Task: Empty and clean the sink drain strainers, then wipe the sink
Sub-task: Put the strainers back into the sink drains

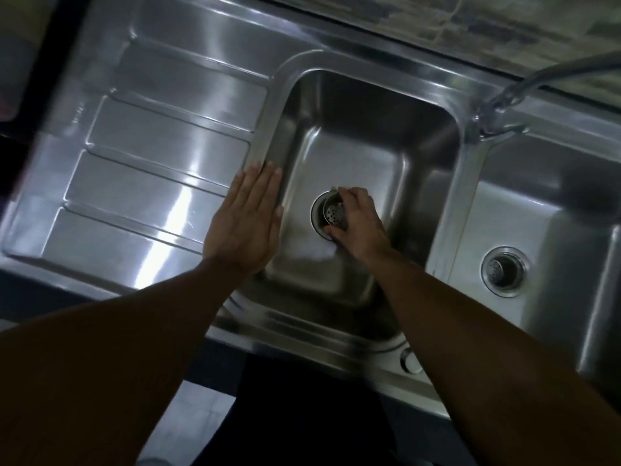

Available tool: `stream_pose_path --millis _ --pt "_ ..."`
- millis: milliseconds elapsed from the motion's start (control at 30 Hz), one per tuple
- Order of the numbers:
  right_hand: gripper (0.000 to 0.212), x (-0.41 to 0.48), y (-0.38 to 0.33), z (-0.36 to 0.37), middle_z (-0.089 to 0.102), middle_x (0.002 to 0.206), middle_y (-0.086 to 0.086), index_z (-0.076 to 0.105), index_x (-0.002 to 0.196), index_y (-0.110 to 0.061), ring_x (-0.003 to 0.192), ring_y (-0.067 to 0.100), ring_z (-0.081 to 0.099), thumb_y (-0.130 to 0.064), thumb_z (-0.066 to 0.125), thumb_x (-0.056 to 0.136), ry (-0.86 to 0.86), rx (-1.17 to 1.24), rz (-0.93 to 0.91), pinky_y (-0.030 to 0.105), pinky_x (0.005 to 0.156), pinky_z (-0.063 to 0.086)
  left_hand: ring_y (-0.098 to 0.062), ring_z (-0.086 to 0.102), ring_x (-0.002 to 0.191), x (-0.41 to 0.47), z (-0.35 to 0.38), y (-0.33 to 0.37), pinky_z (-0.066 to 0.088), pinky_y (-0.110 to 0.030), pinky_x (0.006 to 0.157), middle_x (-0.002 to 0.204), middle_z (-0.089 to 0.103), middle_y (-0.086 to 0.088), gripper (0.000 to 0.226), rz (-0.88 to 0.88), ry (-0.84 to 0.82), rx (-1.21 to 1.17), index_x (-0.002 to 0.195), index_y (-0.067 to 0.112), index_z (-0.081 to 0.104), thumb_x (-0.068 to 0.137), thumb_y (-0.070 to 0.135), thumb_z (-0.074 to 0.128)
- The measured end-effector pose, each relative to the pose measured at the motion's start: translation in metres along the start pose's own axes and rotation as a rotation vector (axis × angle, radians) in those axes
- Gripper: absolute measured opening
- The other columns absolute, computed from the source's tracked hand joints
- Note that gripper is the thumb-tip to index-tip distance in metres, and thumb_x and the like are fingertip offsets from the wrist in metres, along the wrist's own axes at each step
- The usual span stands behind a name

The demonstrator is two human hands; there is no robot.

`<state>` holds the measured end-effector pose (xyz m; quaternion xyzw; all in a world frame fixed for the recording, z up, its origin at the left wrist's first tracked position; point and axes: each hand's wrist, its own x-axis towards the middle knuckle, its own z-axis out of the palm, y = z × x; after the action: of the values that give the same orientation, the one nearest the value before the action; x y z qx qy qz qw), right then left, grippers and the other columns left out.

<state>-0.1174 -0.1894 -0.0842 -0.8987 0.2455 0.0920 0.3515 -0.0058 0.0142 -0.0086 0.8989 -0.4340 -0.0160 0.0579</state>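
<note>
Right hand (358, 216): grip curled around the perforated strainer basket (333, 215) at the drain of the left-hand basin; fingertips over the far rim, thumb at the near rim. The basket sits tilted in the drain opening (317, 213), its holed side turned toward the left; whether it is clear of the drain seat cannot be told.

Left hand (247, 218): grip flat, fingers pressed together and extended, palm down on the ledge where the drainboard meets the left edge of the basin. Holds nothing. Fingertips reach the basin's rim.

Left basin (363, 146): stainless steel, rounded corners, drain near its middle. A pale reflection lies on its floor just in front of the drain.

Drainboard (151, 156): ribbed steel, to the left of the basin, with bright light streaks across the ribs.

Right basin (537, 213): separated from the left one by a raised steel divider. Second strainer (500, 269) seated in its drain, well apart from both hands, untouched.

Tap (551, 74): chrome spout entering from upper right, its base at the back of the divider between the two basins.

Round fitting (410, 361): on the front rim of the sink, just beside the right forearm.

Wall (504, 25): behind the sink, blurred.
</note>
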Motion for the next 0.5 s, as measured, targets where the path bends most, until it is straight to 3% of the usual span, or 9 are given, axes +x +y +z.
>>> stream_pose_path --millis 133,333,500 --pt "0.083 0.003 0.005 0.011 0.036 0.151 -0.001 0.040 0.149 -0.021 0.141 0.017 0.037 -0.023 0.083 0.078 -0.007 0.026 -0.042 0.033 0.117 0.037 -0.031 0.023 0.154 0.000 -0.001 0.000 0.022 -0.049 0.125 0.160 0.035 -0.019 0.054 0.012 0.010 -0.001 0.153 0.000 0.035 0.107 0.028 0.035" --pt "0.089 0.010 0.011 0.025 0.035 0.161 0.004 0.043 0.151 -0.012 0.151 0.019 0.029 -0.012 0.086 0.073 -0.060 0.035 -0.024 0.027 0.124 0.023 -0.031 0.023 0.154 0.001 0.004 -0.001 0.021 -0.049 0.126 0.160 0.036 -0.019 0.053 0.018 0.043 -0.004 0.153 0.000 0.036 0.106 0.026 0.038" --pt "0.090 0.015 0.018 0.031 0.024 0.166 0.007 0.032 0.156 -0.009 0.156 0.021 0.017 -0.011 0.081 0.081 -0.115 -0.018 -0.030 0.022 0.123 0.012 -0.030 0.024 0.154 0.001 0.004 -0.001 0.023 -0.048 0.125 0.160 0.037 -0.018 0.053 0.010 0.047 -0.032 0.153 0.001 0.037 0.106 0.026 0.039"
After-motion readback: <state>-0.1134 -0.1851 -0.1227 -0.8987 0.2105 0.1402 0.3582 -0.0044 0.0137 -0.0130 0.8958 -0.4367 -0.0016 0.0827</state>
